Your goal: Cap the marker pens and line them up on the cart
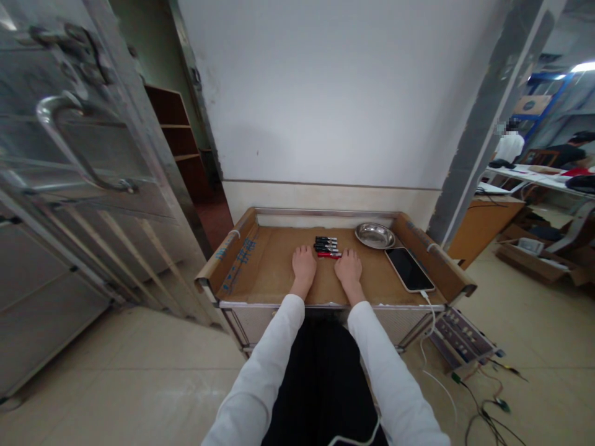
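My left hand (pixel 304 264) rests palm down on the brown cardboard tabletop (pixel 269 272), its fingers lying forward on the surface. To its right, my right hand (pixel 349 268) lies the same way, with nothing seen in it. Between and just beyond the fingertips is a row of several black pens (pixel 326 244), stacked side by side and pointing left to right. The red pen (pixel 329 254) is nearest to me, its right end close to my right fingers. Whether either hand touches a pen I cannot tell.
A round metal dish (pixel 374 235) stands at the back right, beside a phone (pixel 409 269) with a white cable (pixel 424 347) hanging off the front edge. Raised sides border the table. An electrical box (pixel 465 341) and wires are on the floor; people sit farther right.
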A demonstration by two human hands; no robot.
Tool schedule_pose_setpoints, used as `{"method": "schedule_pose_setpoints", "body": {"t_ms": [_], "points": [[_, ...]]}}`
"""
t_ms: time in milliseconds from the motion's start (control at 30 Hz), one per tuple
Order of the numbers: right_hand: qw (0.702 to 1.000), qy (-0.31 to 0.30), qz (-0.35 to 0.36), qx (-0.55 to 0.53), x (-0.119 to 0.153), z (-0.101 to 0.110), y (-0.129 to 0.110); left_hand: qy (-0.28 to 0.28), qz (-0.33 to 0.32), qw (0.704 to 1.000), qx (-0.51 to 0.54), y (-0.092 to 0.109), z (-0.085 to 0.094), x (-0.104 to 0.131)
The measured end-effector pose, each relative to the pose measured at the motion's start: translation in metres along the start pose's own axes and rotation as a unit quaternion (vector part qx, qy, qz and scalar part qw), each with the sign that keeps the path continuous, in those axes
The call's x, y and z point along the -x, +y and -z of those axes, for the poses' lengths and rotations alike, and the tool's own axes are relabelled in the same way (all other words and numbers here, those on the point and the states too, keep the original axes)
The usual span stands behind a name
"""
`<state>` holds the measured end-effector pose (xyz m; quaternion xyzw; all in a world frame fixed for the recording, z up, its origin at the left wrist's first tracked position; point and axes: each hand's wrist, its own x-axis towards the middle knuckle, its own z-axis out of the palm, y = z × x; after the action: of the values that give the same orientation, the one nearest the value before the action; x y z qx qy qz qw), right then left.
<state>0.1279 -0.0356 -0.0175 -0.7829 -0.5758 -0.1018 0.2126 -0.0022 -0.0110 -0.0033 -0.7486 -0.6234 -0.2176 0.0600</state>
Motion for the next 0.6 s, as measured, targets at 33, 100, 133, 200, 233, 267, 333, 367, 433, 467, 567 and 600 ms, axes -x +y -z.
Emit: {"method": "schedule_pose_setpoints", "body": {"t_ms": [33, 100, 133, 200, 233, 267, 333, 367, 433, 467, 567, 600], "points": [[1.000, -0.010, 0.011, 0.004, 0.000, 0.002, 0.003, -0.007, -0.011, 1.000, -0.006, -0.002, 0.001, 0.000], [0.999, -0.030, 0.031, 0.009, -0.001, 0.006, 0.008, -0.026, -0.039, 0.999, -0.016, -0.007, 0.005, -0.002], [0.998, -0.039, 0.041, 0.010, -0.001, 0.008, 0.012, -0.033, -0.050, 0.998, -0.020, -0.010, 0.008, -0.003], [0.997, -0.053, 0.053, 0.012, -0.003, 0.012, 0.017, -0.052, -0.067, 0.996, -0.014, -0.017, 0.013, -0.006], [0.996, -0.058, 0.059, 0.013, -0.004, 0.013, 0.020, -0.058, -0.076, 0.995, -0.007, -0.020, 0.016, -0.007], [0.996, -0.060, 0.066, 0.012, -0.004, 0.014, 0.022, -0.068, -0.085, 0.994, 0.002, -0.023, 0.018, -0.008], [0.995, -0.059, 0.075, 0.005, -0.005, 0.014, 0.026, -0.080, -0.094, 0.992, 0.009, -0.027, 0.020, -0.009], [0.996, -0.057, 0.076, 0.001, -0.005, 0.014, 0.027, -0.079, -0.095, 0.992, 0.011, -0.028, 0.020, -0.008], [0.996, -0.051, 0.073, -0.008, -0.005, 0.013, 0.030, -0.061, -0.088, 0.994, 0.016, -0.028, 0.019, -0.008], [0.996, -0.049, 0.073, -0.011, -0.006, 0.013, 0.030, -0.053, -0.084, 0.995, 0.017, -0.028, 0.018, -0.008], [0.997, -0.042, 0.071, -0.012, -0.008, 0.012, 0.030, -0.050, -0.077, 0.996, 0.011, -0.024, 0.014, -0.012], [0.997, -0.040, 0.071, -0.010, -0.010, 0.012, 0.030, -0.048, -0.079, 0.996, 0.008, -0.023, 0.013, -0.014]]}}
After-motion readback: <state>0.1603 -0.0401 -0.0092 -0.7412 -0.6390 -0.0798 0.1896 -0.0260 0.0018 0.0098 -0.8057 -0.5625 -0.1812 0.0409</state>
